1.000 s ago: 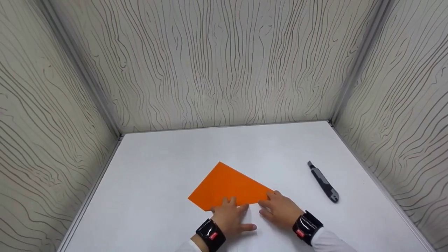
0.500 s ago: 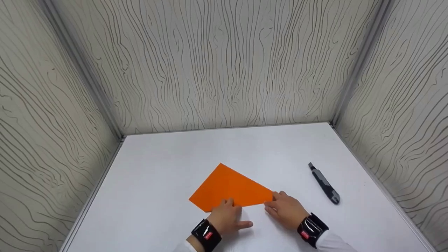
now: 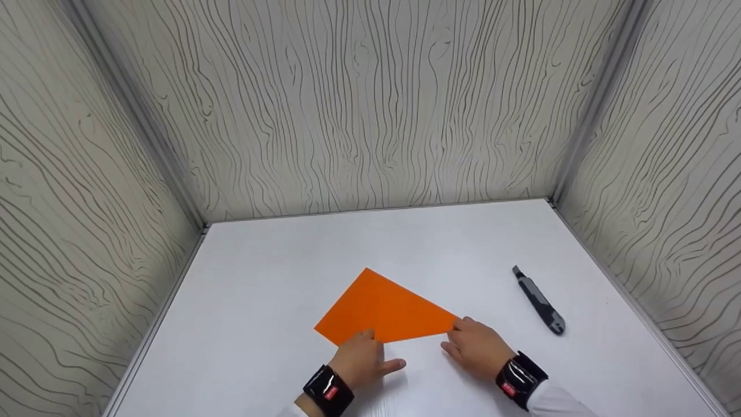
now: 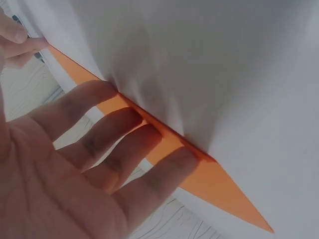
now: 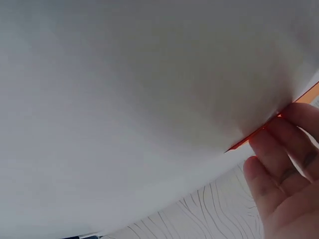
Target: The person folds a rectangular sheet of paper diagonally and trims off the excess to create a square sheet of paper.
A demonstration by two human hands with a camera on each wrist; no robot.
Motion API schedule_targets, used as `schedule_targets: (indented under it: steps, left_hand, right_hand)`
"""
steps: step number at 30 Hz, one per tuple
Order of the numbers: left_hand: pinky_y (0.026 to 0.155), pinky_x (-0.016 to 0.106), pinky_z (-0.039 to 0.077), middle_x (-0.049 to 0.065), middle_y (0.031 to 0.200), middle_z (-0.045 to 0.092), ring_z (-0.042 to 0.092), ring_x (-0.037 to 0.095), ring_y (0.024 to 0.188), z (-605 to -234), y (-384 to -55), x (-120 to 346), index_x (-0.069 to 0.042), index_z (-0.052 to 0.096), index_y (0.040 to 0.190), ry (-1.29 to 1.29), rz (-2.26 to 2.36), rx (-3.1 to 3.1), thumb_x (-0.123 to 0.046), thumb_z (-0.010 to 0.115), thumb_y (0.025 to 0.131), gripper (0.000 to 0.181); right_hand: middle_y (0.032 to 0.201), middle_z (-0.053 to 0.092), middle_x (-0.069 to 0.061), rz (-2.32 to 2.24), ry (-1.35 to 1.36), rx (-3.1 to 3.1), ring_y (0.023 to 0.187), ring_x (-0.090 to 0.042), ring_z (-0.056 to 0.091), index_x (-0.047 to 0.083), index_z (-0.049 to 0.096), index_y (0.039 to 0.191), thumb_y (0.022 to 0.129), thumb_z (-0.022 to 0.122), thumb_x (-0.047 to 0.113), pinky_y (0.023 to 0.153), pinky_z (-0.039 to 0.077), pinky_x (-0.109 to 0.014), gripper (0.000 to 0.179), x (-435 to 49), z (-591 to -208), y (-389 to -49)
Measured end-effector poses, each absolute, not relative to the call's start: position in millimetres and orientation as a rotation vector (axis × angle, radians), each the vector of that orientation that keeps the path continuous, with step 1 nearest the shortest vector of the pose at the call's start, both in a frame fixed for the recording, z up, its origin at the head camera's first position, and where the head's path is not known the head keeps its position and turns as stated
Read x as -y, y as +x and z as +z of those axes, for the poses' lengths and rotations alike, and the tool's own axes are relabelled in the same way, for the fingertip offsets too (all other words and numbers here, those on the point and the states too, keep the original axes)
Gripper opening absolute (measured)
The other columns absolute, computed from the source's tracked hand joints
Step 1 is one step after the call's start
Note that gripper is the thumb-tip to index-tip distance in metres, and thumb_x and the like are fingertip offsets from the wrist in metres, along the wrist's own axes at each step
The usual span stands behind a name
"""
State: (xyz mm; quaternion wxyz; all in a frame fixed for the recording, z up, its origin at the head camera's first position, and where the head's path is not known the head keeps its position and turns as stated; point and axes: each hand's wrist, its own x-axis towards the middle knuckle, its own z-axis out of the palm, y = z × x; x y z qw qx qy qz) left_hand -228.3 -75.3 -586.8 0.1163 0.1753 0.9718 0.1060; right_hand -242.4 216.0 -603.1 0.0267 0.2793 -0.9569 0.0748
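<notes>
Orange sheet [image 3: 399, 313] flat under two hands' fingertips.
The left hand [image 3: 359, 362], fingers extended and thumb spread, touches the near edge, partly hiding it; the right hand [image 3: 480, 350], fingers loosely extended, presses the right corner. Farther right, a utility knife [image 3: 538, 300] lies on the white worktop [image 3: 260, 278] within wood-grain-patterned walls [image 3: 359, 104].

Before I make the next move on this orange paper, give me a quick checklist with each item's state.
1. Left grip touching the orange paper at its near edge: ok.
2. Right grip touching the paper's right corner: ok.
3. Utility knife apart from paper and both grips: ok.
4. Near edge fully uncovered: not ok, left fingers overlap it.
5. Near edge flat throughout: cannot tell.
</notes>
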Motion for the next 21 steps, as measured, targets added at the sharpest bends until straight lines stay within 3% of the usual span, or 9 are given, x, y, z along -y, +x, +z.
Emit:
schedule_targets:
  steps: [9,13,16,21]
  left_hand:
    - [0.075,0.032,0.048,0.000,0.089,0.053,0.048,0.017,0.084,-584,-224,82,-0.013,0.071,0.083,0.594,0.340,-2.849,-0.075,0.065,0.096,0.064]
    - [0.084,0.036,0.054,0.002,0.091,0.056,0.052,0.021,0.088,-584,-227,88,-0.011,0.073,0.081,0.609,0.373,-2.849,-0.072,0.065,0.098,0.064]
    - [0.098,0.043,0.058,0.005,0.097,0.060,0.058,0.025,0.095,-586,-227,89,-0.011,0.074,0.079,0.588,0.366,-2.861,-0.074,0.065,0.097,0.066]
    - [0.084,0.037,0.055,0.004,0.094,0.059,0.052,0.021,0.085,-588,-224,88,-0.011,0.070,0.073,0.568,0.324,-2.891,-0.076,0.065,0.095,0.068]
  right_hand:
    - [0.108,0.067,0.004,0.412,0.870,2.941,0.090,-0.013,0.053,0.010,0.080,0.113,0.107,0.067,0.030,0.084,0.056,-0.037,0.025,-226,-606,-246]
    - [0.102,0.063,0.006,0.540,0.833,2.932,0.090,-0.011,0.051,0.009,0.082,0.111,0.106,0.068,0.024,0.083,0.054,-0.036,0.020,-230,-608,-248]
    - [0.098,0.061,0.006,0.488,0.814,2.931,0.087,-0.011,0.048,0.009,0.081,0.106,0.105,0.070,0.023,0.078,0.052,-0.034,0.018,-228,-607,-245]
    - [0.094,0.065,0.004,0.395,0.826,2.905,0.082,-0.012,0.049,0.008,0.080,0.102,0.104,0.072,0.023,0.076,0.053,-0.035,0.017,-224,-604,-240]
